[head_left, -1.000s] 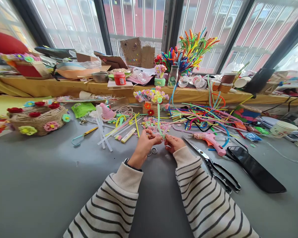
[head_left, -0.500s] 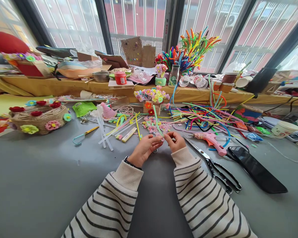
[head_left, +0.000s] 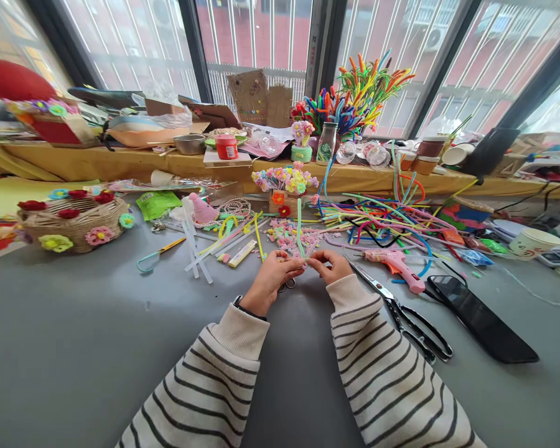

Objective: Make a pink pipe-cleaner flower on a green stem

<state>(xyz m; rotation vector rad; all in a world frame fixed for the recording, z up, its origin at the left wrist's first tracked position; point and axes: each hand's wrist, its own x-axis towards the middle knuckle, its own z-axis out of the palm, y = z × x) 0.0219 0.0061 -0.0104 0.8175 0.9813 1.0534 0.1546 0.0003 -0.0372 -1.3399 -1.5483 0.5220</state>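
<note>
My left hand (head_left: pixel 276 277) and my right hand (head_left: pixel 330 266) meet at the middle of the grey table, fingertips pinched close together. Between them is a small pink piece, partly covered by the fingers, and a light green pipe cleaner (head_left: pixel 299 224) rises upright from it. Both hands appear to grip this piece. Beyond the fingertips lies a heap of small pink and green bits (head_left: pixel 292 235). Small scissors (head_left: pixel 288 284) show partly beside my left hand. Large black-handled scissors (head_left: pixel 394 305) lie to the right of my right hand.
A pink glue gun (head_left: pixel 399 264) and a black phone (head_left: pixel 483 320) lie at the right. Many pipe cleaners (head_left: pixel 378 221) spread behind them. At the left stand a woven basket (head_left: pixel 77 227) and, nearer the middle, clear sticks (head_left: pixel 196 249). A cluttered ledge (head_left: pixel 168 163) runs behind.
The green pipe cleaner has swung from a leftward lean to nearly upright. My right hand has shifted slightly to the right, and more of the small scissors shows.
</note>
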